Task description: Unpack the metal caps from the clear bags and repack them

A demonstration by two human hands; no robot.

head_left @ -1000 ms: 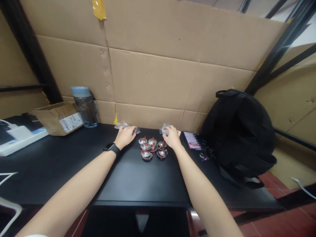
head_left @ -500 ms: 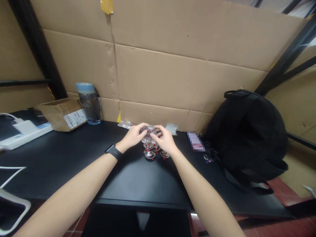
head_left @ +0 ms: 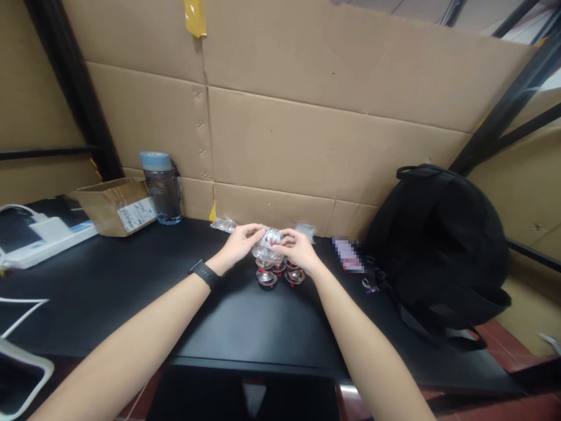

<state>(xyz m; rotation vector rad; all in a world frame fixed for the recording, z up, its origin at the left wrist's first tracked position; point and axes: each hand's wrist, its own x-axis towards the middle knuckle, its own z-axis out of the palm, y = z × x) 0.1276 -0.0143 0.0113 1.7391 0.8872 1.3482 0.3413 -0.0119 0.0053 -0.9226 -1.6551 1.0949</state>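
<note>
Our left hand (head_left: 239,245) and right hand (head_left: 298,250) pinch a small clear packet (head_left: 270,238) between them, far across the black table (head_left: 131,280), just above the metal discs (head_left: 280,276), hiding some. Another packet (head_left: 223,224) lies left; water bottle (head_left: 162,188) far left, backpack (head_left: 442,245) right.

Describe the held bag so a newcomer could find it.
Follow the cardboard wall down to the black desk and the cluster of metal discs. Just above them, the left hand and right hand pinch a clear bag; the two other bags lie by the wall.
</note>
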